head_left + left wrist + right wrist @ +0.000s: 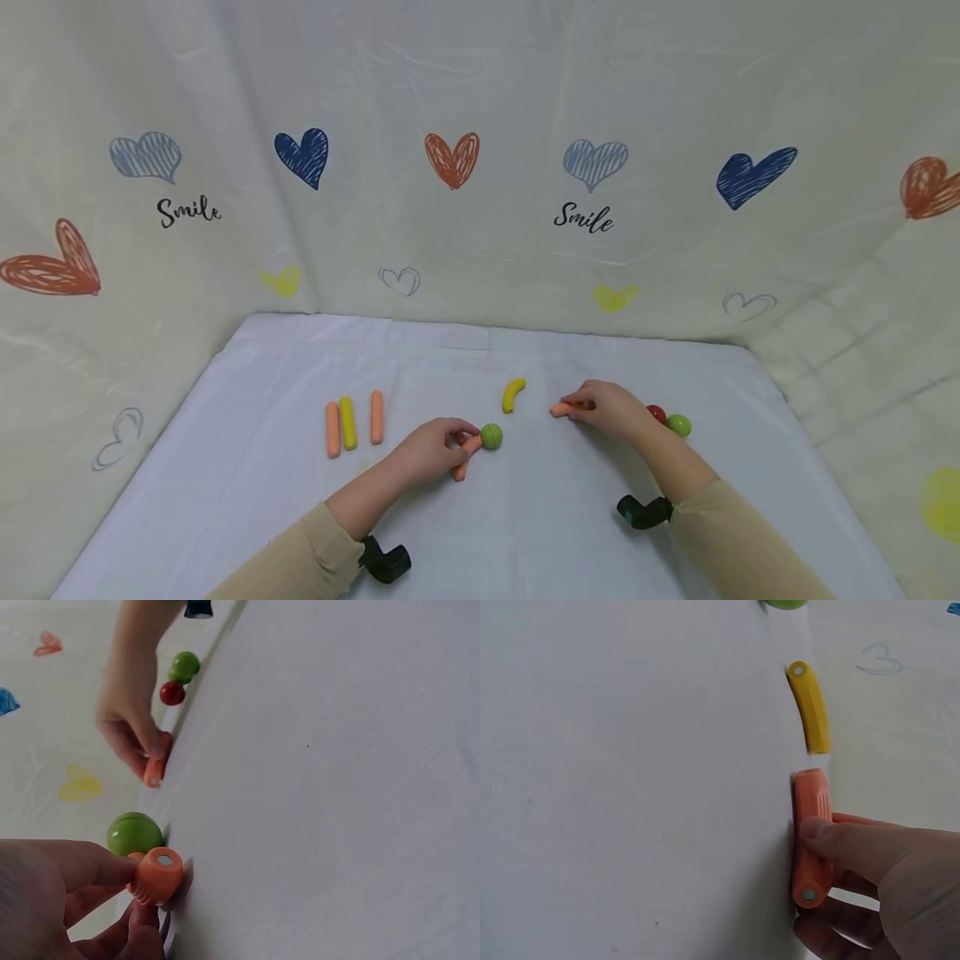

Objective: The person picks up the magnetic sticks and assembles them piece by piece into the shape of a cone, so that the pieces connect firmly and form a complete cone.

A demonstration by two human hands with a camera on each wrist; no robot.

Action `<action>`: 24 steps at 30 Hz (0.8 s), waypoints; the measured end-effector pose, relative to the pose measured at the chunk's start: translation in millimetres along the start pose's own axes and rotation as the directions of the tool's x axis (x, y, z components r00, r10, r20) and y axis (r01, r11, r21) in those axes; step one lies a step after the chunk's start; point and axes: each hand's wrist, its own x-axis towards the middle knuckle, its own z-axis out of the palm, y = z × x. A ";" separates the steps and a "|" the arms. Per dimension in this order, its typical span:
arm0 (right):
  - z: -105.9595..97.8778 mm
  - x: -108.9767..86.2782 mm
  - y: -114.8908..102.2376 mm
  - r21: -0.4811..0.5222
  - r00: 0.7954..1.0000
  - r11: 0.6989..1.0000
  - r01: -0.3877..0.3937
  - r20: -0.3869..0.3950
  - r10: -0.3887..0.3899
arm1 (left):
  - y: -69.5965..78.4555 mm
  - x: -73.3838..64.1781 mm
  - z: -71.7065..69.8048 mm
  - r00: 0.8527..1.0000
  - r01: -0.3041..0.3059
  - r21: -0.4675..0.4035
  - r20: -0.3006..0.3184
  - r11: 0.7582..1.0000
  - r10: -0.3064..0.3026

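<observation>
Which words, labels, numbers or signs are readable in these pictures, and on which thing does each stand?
"Smile", in black script, on the left part of the pale backdrop.
"Smile", further right on the same backdrop.
No text is readable on the toy pieces or tablecloth.
Any marking on the black wrist devices: too small to read.

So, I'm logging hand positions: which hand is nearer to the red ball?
Right. The right hand is just to the left of the red ball; the left hand is much farther left.
</observation>
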 end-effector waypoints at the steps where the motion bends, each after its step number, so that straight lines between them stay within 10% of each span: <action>1: 1.7 -0.5 0.0 -0.005 1.000 1.000 0.001 -0.009 -0.001 | -0.4 -0.4 -0.2 1.000 0.002 -0.002 0.000 1.000 -0.002; 24: 22.3 -15.9 -27.9 0.023 0.994 1.000 -0.017 -0.109 0.019 | -1.0 0.5 0.8 1.000 0.001 -0.030 0.011 1.000 -0.001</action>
